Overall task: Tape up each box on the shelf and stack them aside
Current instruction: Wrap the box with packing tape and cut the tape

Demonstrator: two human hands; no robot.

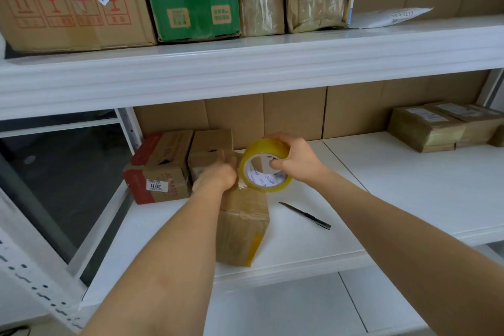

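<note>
Taping box [242, 215] at frame centre: your left hand [218, 176] presses top to anchor tape end; your right hand [298, 162] grips tape roll [266, 165], thumb inside core, ready to pull.

Light is bright, soft and even across the frame, with no single source in view. The white shelf board [409, 180] at centre right is nearly washed out. Shadows are faint: a thin one under the pen [305, 215], a darker band under the upper shelf edge [245, 73]. Clear wrapping on the parcels [316, 8] at the upper middle catches mild glare. Wide-angle bending curves the shelf edges toward the corners. Detail is slightly soft throughout, and the forearms at the bottom edge are blurred.
</note>
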